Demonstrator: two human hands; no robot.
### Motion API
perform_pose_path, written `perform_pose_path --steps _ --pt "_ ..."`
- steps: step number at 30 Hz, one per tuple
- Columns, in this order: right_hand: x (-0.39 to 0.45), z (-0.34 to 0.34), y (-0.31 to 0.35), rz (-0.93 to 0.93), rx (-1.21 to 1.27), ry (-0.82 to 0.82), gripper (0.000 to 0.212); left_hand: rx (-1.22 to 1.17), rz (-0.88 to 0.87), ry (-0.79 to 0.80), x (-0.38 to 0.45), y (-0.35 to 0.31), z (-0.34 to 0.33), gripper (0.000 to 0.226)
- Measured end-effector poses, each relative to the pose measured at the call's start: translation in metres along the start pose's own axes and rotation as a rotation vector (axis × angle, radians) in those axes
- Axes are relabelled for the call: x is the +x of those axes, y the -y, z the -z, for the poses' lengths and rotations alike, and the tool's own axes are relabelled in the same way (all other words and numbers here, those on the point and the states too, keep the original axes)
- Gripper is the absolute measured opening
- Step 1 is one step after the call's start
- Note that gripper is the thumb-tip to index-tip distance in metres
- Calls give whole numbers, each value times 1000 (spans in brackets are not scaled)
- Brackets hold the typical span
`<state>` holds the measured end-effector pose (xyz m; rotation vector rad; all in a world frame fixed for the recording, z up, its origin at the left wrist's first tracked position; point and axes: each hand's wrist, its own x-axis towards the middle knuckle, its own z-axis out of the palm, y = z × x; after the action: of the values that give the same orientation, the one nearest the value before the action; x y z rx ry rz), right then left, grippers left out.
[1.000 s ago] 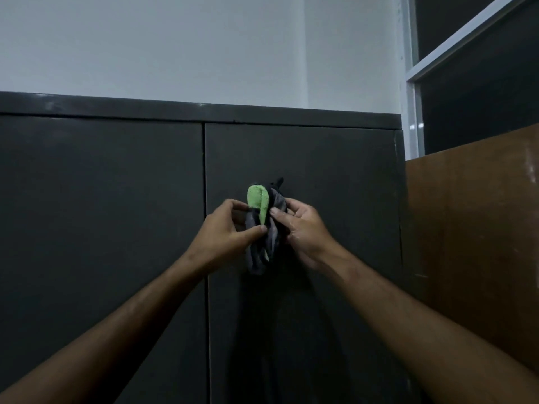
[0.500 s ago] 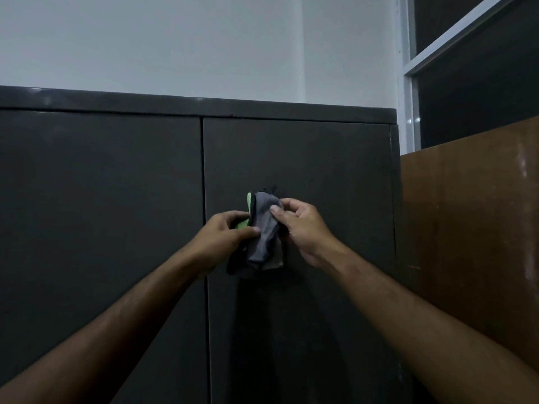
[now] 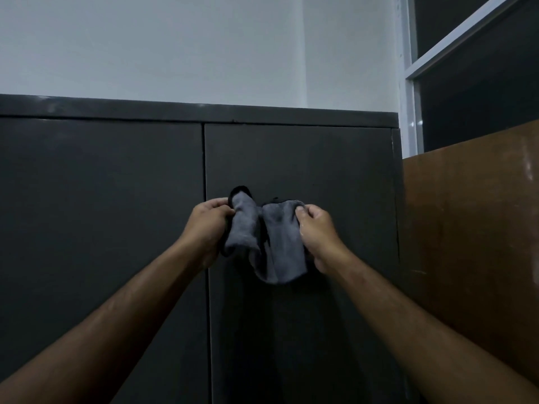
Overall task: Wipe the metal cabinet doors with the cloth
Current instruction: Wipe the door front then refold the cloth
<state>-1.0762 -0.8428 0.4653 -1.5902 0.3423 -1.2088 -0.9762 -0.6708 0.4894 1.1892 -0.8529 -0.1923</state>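
Head view, single entry. We hold a grey cloth (image 3: 271,243) at the centre of the frame, in front of the right door (image 3: 300,176) of a dark metal cabinet (image 3: 198,112); whether the cloth touches the door we cannot tell. Our left hand (image 3: 208,228) is closed, fingers curled around the cloth's left edge, where a black hem shows. Our right hand (image 3: 316,231) is likewise closed, pinching the cloth's upper right corner between thumb and fingers. The cloth sags between the two hands, its lower part hanging loose below them. The left door (image 3: 99,214) fills the left half of the frame, both doors shut, the seam running down just left of centre. Brown wooden panel (image 3: 472,228) at right, beside the cabinet. Pale wall (image 3: 175,45) above; window frame (image 3: 411,83) at upper right.
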Motion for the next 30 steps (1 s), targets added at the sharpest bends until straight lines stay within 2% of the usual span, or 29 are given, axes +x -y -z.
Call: perform_pose_path --steps 3,7,10,12,14,16,18,20,21,24,27,30 --pt "3 15 4 -9 12 -124 24 68 -45 -77 0 -11 6 29" --pt "2 37 13 -153 91 -91 30 166 -44 -116 5 -16 20 27" --pt "0 47 18 -198 99 -136 31 324 -70 -133 7 -15 28 27" --pt "-2 52 20 -146 59 -192 25 393 -95 -153 8 -11 34 28" --pt "-3 54 21 -80 70 -243 22 338 -94 -154 11 -10 34 28" --pt "-6 47 29 1 130 -280 33 245 -122 -143 18 -14 27 28" --pt "-12 26 42 192 104 -310 29 192 -196 -108 27 -24 10 29" --pt "-16 1 51 387 -44 -298 22 142 -258 -44 34 -37 -12 31" --pt "-17 -10 52 411 -185 -252 26 117 -277 -6 36 -44 -22 31" --pt "-17 -18 52 217 -754 -115 51 171 -311 56 43 -62 -42 36" --pt "-31 -1 60 152 -913 -125 70 298 -268 73 51 -75 -47 33" --pt "-40 8 67 31 -1069 33 92 411 -200 84 57 -82 -57 38"
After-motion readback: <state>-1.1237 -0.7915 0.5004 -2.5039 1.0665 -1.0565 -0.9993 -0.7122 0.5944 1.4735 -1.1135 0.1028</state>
